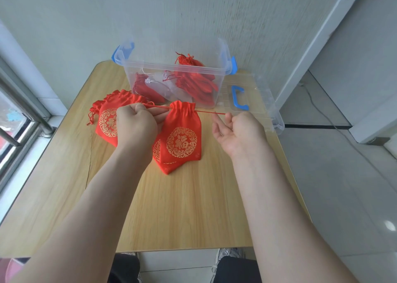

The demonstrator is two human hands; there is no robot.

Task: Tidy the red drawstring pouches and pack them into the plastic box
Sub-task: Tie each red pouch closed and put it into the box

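A red pouch with a gold emblem (181,138) hangs between my hands over the wooden table (182,207), its mouth gathered tight. My left hand (137,125) pinches the left end of its red drawstring. My right hand (236,130) pinches the right end, and the cord is stretched taut. Beneath the pouch lies another red pouch (166,165), mostly hidden. A small pile of red pouches (107,117) lies to the left, partly behind my left hand. The clear plastic box (171,67) with blue latches stands at the back and holds several red and white pouches.
The box's clear lid (257,102) with a blue handle lies flat at the table's right back corner. A wall runs behind the table, and a window frame (19,110) stands at the left. My knees show below the table's near edge.
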